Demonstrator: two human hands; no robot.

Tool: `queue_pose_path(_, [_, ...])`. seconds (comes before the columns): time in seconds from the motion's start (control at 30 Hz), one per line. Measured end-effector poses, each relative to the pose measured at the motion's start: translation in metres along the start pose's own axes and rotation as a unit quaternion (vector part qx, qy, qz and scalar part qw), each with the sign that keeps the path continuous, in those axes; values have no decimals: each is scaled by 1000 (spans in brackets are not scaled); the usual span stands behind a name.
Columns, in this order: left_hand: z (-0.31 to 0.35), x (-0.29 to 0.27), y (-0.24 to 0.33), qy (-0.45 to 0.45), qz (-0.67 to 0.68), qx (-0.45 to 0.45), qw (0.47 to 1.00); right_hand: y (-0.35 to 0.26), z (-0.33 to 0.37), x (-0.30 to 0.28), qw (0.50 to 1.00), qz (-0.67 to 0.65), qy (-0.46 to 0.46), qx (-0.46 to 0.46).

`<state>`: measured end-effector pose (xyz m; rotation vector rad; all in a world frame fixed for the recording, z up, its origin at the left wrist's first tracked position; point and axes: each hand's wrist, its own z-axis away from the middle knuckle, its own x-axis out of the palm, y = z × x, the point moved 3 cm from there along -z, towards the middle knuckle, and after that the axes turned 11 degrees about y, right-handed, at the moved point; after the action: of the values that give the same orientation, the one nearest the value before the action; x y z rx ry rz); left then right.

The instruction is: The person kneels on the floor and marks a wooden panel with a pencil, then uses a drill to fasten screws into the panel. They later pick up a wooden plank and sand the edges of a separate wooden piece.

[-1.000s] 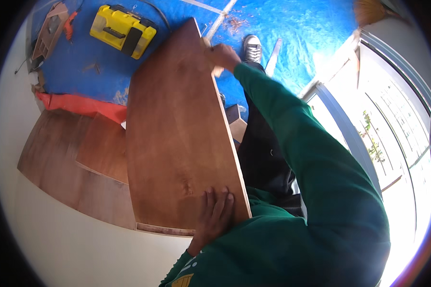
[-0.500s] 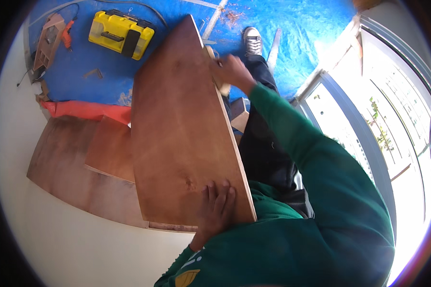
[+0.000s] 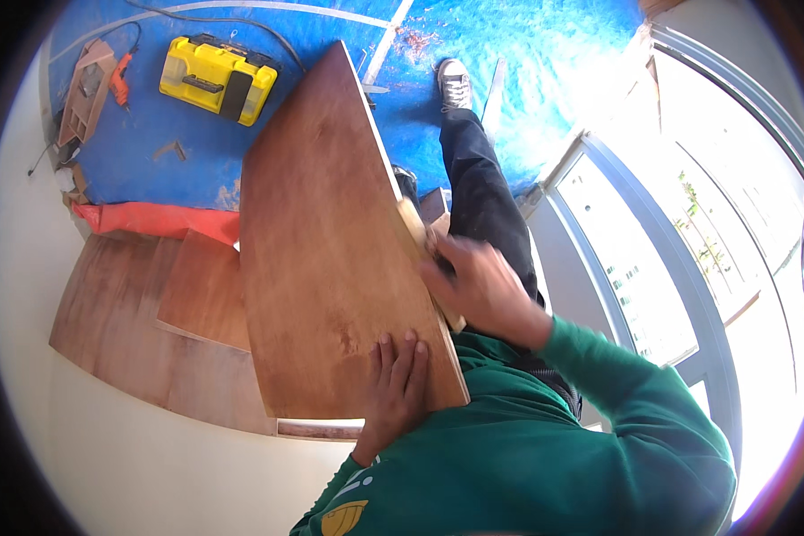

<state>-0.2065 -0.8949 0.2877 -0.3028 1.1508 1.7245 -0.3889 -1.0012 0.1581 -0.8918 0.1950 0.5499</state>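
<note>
A brown plywood board [image 3: 317, 241] stands slanted in front of me, its pale long edge toward my right. My left hand [image 3: 395, 380] lies flat on its near corner, fingers stretched out over the face. Against the right-hand edge, my right hand [image 3: 484, 281] is closed on a long, light wooden block [image 3: 411, 219]. The block lies along the edge, nearer to my body than the board's middle. My fingers cover its central part, so I cannot tell whether it is a sanding block or a plane.
Two more brown boards [image 3: 107, 286] lean at the left by the pale wall. On the blue sheet [image 3: 330, 22] are a yellow toolbox [image 3: 219, 79], an orange corded tool [image 3: 121, 82] and a wooden tray [image 3: 85, 94]. A glazed door frame [image 3: 634, 241] stands at the right.
My right hand has drawn the wooden block along the board's edge toward my body, from the far part to the near part. My left hand stays on the near corner.
</note>
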Motion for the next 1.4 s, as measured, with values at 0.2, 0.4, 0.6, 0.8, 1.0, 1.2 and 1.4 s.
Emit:
queue_pose_path(0.2, [-7,-9,1,-4,-17,17,1000,57,-161,72,992,65,-45,96])
queue_pose_path(0.4, [-10,-9,3,10,4,15,1000,145,-351,163,987,108,-1,121])
queue_pose_path(0.6, [-5,-9,3,3,17,-2,1000,56,-171,66,990,73,-63,105])
queue_pose_path(0.8, [-6,-14,-1,-1,24,4,1000,-21,28,-19,995,-11,-46,83])
queue_pose_path(1.0, [-8,-17,0,-20,-9,1,1000,57,-185,79,993,93,-54,45])
queue_pose_path(1.2, [-2,-4,4,-23,18,-19,999,142,-377,164,985,147,-19,87])
queue_pose_path(1.4, [-5,-2,9,34,46,18,998,105,-318,97,999,41,-3,10])
